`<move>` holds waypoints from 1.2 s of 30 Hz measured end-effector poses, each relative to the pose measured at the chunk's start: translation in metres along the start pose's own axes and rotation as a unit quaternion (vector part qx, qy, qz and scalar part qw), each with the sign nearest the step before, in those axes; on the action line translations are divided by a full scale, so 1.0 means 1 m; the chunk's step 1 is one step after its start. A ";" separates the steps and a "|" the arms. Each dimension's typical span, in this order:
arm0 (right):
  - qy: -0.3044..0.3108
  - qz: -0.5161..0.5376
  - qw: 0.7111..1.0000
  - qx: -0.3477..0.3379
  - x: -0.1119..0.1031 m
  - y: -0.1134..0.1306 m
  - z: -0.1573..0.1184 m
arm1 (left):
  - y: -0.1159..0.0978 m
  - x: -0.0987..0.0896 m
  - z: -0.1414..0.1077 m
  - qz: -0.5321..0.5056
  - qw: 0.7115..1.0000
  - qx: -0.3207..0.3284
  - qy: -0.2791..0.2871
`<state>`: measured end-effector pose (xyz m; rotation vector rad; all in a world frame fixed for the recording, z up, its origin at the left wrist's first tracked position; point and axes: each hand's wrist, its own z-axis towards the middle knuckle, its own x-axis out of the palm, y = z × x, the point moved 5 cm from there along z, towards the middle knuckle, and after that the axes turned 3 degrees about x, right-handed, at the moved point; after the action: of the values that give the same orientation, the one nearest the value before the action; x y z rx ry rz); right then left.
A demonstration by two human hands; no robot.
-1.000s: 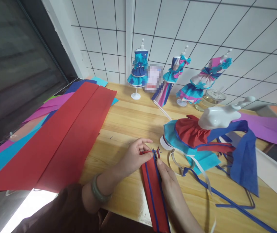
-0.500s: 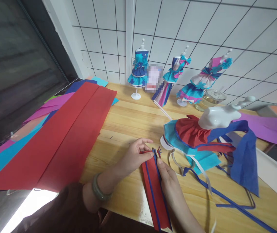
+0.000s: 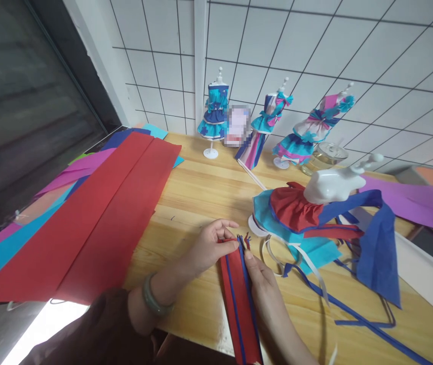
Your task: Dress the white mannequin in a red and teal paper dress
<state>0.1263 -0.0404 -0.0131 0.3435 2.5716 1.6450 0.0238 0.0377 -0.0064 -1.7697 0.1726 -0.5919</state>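
A long red crepe-paper strip with blue lines along it runs over the front edge of the wooden table. My left hand, a bangle on its wrist, pinches the strip's far end between thumb and finger. On the right edge near that end, my right hand grips the strip, its fingers partly hidden behind the paper. Small dark pointed tips and red-blue scraps show at the far end; I cannot tell what the tips are. Close by lies a white mannequin with a red ruffle over turquoise paper.
Large red sheets cover other coloured paper on the left. Dressed mini mannequins stand along the tiled wall, near a glass jar. Blue ribbon, a white ribbon loop and a blue paper piece lie to the right.
The camera view has shifted slightly. Both hands keep nearly the same hold on the red strip, with barely any movement at its far end.
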 end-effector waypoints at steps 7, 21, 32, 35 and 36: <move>0.021 0.076 0.997 0.003 -0.002 -0.018 0.003 | -0.004 0.002 -0.002 0.016 1.000 0.001 0.004; 0.008 0.093 0.995 0.027 -0.001 -0.020 -0.002 | -0.001 0.003 -0.001 0.032 0.999 0.019 0.037; -0.027 -0.154 0.987 -0.042 -0.025 0.006 -0.009 | -0.001 0.003 -0.003 0.021 0.999 0.011 0.039; -0.029 -0.235 0.969 -0.077 -0.031 0.008 -0.009 | -0.002 0.001 -0.003 0.010 0.999 0.005 0.032; -0.033 -0.261 0.961 -0.085 -0.032 0.008 -0.010 | -0.003 0.001 -0.002 0.008 1.000 0.003 0.029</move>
<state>0.1572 -0.0530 -0.0038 -0.2665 2.1866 1.5928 0.0229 0.0362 -0.0031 -1.7449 0.2239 -0.6324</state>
